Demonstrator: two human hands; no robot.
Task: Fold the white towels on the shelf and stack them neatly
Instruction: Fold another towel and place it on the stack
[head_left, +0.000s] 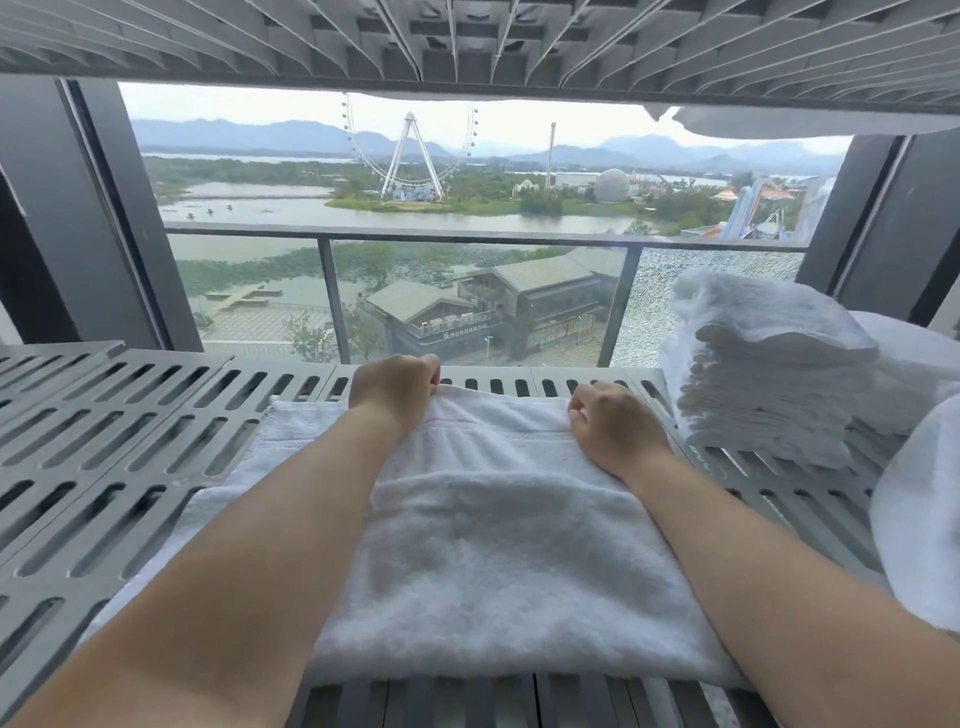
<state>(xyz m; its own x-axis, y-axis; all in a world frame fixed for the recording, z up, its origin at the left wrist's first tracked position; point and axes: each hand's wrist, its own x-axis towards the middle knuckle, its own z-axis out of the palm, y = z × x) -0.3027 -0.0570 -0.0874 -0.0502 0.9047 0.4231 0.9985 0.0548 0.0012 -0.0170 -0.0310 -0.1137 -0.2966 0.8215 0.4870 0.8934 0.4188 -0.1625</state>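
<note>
Two arms (208, 597) reach over a white towel (498, 561) that lies flat on the grey shelf (119, 431).

The shelf has long slots, and the left part shows only slots. The left grip (395, 387) pinches the far edge of the towel with curled fingers. The right grip (613, 423) is curled on the same edge, a little to the right. The towel looks soft, light and floppy, so it should bend easily and will not break. It may sag or wrinkle, so holding it by the edge near the corners seems best. On the right stands a stack of folded towels (763, 364), near the right grip. A loose towel (919, 519) bulges in at the right side. Both could get bumped in a fold. Another shelf (467, 36) hangs low above, so there is little room to lift.
</note>
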